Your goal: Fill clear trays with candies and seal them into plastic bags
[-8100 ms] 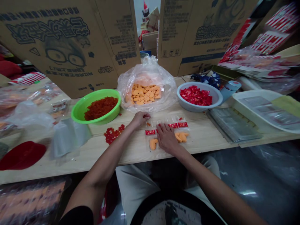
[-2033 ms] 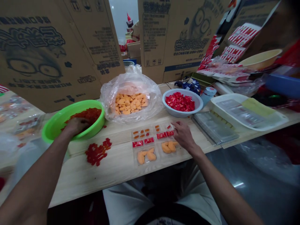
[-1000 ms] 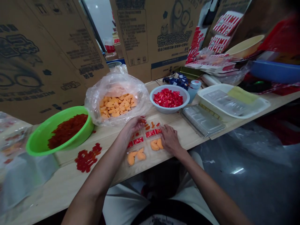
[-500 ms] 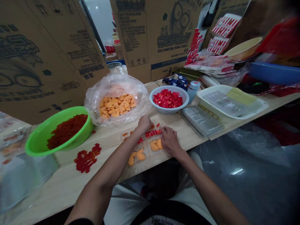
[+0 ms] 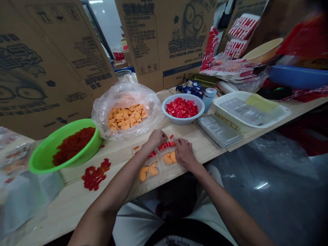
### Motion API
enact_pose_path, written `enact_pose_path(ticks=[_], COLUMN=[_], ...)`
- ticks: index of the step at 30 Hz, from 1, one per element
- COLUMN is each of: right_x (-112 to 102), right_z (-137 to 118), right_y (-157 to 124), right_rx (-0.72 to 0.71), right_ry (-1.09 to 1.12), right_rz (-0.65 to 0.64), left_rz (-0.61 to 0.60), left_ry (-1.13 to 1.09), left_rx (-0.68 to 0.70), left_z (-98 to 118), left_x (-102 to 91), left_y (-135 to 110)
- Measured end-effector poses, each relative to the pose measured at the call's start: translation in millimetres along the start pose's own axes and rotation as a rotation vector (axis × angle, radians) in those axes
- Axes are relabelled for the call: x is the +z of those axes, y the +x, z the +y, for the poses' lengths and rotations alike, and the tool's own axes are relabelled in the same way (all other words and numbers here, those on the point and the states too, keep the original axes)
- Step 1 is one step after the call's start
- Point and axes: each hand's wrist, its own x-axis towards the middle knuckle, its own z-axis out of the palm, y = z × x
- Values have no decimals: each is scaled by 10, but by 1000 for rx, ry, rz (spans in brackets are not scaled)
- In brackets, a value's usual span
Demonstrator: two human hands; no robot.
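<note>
My left hand [image 5: 156, 138] is over the top row of a clear plastic tray [image 5: 167, 162], its fingers pinched together. A small red-orange piece shows at its fingertips; whether they grip it is unclear. Curled at the tray's right edge is my right hand [image 5: 185, 152], thumb and fingertips near the top compartments. Red wrapped packets [image 5: 164, 146] fill the middle row, and orange puffed pieces [image 5: 167, 159] lie in the row nearest me. A second tray to the left holds similar orange pieces [image 5: 148, 171]; my left forearm partly covers it.
Loose red gummy pieces [image 5: 95, 174] lie on the table beside a green basin [image 5: 38, 163] of them. Behind are a plastic bag [image 5: 155, 102] of orange pieces and a bowl [image 5: 202, 108] of red packets. Stacked clear trays [image 5: 220, 131], a white tub [image 5: 279, 119] and a bottle [image 5: 208, 99] stand right.
My left hand has dipped slightly toward the tray's top row, fingertips now closer to the small pieces. My right hand stays at the tray's right edge. The whole view has shifted a little.
</note>
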Motion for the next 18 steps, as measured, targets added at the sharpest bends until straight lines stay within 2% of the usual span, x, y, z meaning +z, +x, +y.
enact_pose_path(ticks=[4, 9, 13, 18], right_x=[-19, -98, -229, -368], right_z=[-12, 7, 45, 29], right_y=[-16, 31, 254, 515], right_rx=[-5, 7, 15, -79], right_ry=[15, 43, 38, 5], right_rz=[-11, -69, -106, -204], left_rz=[-2, 87, 53, 17], left_ry=[-85, -247, -423, -544], left_rx=[-6, -124, -197, -168], left_z=[-16, -117, -139, -44], left_x=[-18, -146, -190, -144], left_y=[0, 99, 170, 216])
